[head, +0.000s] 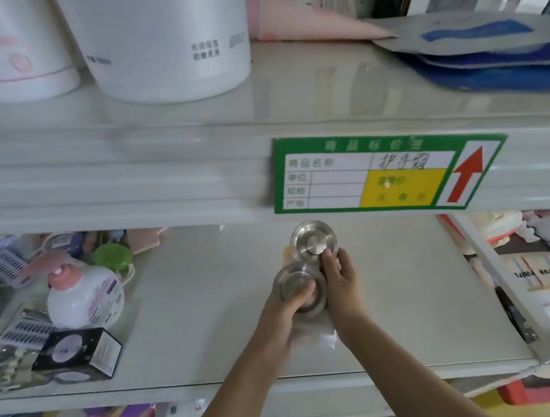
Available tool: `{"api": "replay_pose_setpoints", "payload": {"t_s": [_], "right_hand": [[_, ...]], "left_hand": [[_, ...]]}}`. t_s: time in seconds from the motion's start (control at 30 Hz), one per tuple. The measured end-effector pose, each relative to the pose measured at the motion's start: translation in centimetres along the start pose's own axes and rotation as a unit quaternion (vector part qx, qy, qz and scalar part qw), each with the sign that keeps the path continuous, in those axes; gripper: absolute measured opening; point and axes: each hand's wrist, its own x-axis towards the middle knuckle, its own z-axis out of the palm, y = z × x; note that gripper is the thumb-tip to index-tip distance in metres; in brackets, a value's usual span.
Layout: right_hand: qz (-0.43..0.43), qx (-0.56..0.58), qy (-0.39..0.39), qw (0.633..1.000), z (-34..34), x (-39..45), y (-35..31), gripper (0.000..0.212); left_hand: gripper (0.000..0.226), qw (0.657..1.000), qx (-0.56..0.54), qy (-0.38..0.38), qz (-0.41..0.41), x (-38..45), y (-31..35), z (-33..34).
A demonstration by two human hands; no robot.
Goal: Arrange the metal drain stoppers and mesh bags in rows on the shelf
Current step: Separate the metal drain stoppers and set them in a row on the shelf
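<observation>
Left hand [285, 311]: fingers curled around the near drain stopper [299, 288], over the shelf [210, 315].
Right hand [340, 277]: fingertips pinching the far drain stopper [313, 240], tilted up.

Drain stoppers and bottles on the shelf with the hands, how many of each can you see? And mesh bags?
Metal drain stoppers: 2, the far stopper touched by the right hand and the near stopper in the grip of the left hand
Pump bottles: 1, the pink-capped bottle
Mesh bags: 0 that I can make out
Total: 3
</observation>
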Motion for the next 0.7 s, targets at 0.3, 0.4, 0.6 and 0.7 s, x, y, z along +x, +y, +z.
{"api": "replay_pose_setpoints", "payload": {"t_s": [0.3, 0.4, 0.6, 0.7], "right_hand": [[0.028, -0.046, 0.026, 0.998, -2.5, -1.2, 0.1, 0.029], [0.045, -0.03, 0.069, 0.996, -3.9, -0.7, -0.4, 0.026], [0.085, -0.097, 0.054, 0.99, -3.5, 5.4, -0.3, 0.027], [0.08, -0.157, 0.028, 0.984, -0.5, 8.1, 0.2, 0.027]], "left_hand": [[0.021, 0.993, -0.012, 0.118, 0.022, -2.7, -1.4, 1.0], [0.024, 0.991, -0.027, 0.13, 0.022, -3.9, -2.0, -0.3], [0.031, 0.985, 0.021, 0.165, 0.038, -7.9, -2.6, -3.3], [0.038, 0.987, 0.042, 0.134, 0.081, -9.7, -1.9, -3.8]]}}
